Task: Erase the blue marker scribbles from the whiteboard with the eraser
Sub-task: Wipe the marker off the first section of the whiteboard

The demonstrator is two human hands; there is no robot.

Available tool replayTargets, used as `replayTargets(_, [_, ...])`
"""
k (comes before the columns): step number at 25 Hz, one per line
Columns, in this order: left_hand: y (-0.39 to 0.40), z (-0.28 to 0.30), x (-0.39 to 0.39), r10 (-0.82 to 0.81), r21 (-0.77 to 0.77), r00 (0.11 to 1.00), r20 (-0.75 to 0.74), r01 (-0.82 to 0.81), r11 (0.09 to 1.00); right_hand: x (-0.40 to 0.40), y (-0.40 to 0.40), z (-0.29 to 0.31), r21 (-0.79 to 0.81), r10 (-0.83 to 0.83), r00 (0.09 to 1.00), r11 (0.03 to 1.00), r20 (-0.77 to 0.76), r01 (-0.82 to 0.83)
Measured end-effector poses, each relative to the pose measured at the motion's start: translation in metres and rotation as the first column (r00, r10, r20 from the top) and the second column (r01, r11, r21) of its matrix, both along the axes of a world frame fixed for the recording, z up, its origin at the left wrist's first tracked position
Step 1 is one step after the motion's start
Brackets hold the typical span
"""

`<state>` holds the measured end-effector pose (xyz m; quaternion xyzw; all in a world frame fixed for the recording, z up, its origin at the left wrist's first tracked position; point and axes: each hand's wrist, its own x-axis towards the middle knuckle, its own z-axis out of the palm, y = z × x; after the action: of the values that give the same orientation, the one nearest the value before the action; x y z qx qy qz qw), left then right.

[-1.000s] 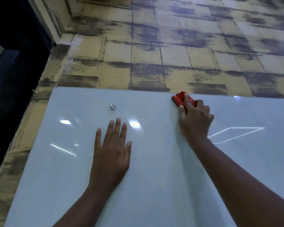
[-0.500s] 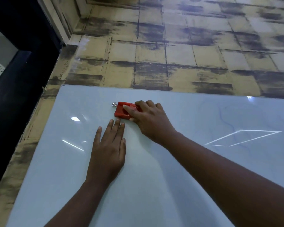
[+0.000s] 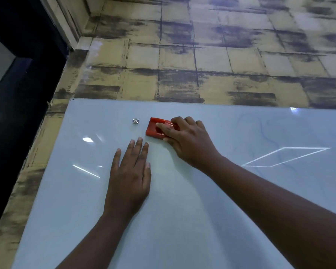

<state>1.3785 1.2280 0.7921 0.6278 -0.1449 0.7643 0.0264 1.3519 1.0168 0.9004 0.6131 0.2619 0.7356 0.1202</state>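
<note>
I see the right hand (image 3: 190, 144) gripping the red eraser (image 3: 155, 129), fingers curled over it, pressing it on the whiteboard (image 3: 66, 191) near the top edge, just right of a metal stud (image 3: 135, 121). The left hand (image 3: 129, 175) lies flat, fingers straight, just below the eraser. Faint blue scribbles (image 3: 264, 133) remain well to the right.

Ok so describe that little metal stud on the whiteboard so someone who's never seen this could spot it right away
Start at the pale glass whiteboard on the tan, dark-smudged wall, and go near its top edge, left of centre. There, just left of the red eraser gripped by the right hand, sits the metal stud. It is the only small, round, silver thing on the board; the bright patches nearby are flat reflections.
</note>
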Motion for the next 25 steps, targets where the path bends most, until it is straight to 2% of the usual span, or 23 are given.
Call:
replayTargets(2, [-0.001,0.000,0.001,0.012,0.002,1.000,0.011,-0.012,1.000,-0.001,-0.024,0.004,0.056,0.003,1.000,0.998,0.005,-0.004])
replayTargets(4, [-0.002,-0.002,0.002,0.019,-0.015,1.000,0.022,-0.019,1.000,-0.001,-0.052,0.011,0.207,0.033,0.999,0.978,0.032,-0.039])
replayTargets(8, [-0.003,-0.006,0.003,0.021,-0.024,1.000,0.019,-0.020,1.000,0.000,-0.113,0.007,0.549,0.025,1.000,0.836,-0.007,-0.017])
replayTargets(11, [-0.003,-0.014,0.002,0.016,-0.030,1.000,0.002,-0.016,0.999,0.003,-0.115,-0.021,0.611,0.056,0.998,0.791,-0.004,-0.042])
replayTargets(15, [-0.014,-0.034,-0.002,0.027,-0.083,0.999,-0.016,-0.029,0.996,0.003,-0.068,-0.078,0.490,0.061,0.997,0.868,0.046,-0.076])
replayTargets(20, [-0.032,-0.074,-0.007,0.008,-0.122,0.998,-0.067,-0.016,0.992,-0.005,-0.023,-0.158,0.173,0.052,0.999,0.984,-0.010,-0.050])
replayTargets(25, [-0.034,-0.098,-0.009,0.031,-0.108,0.995,-0.095,-0.041,0.993,-0.007,-0.050,-0.155,-0.014,-0.048,0.998,0.999,0.027,0.049])
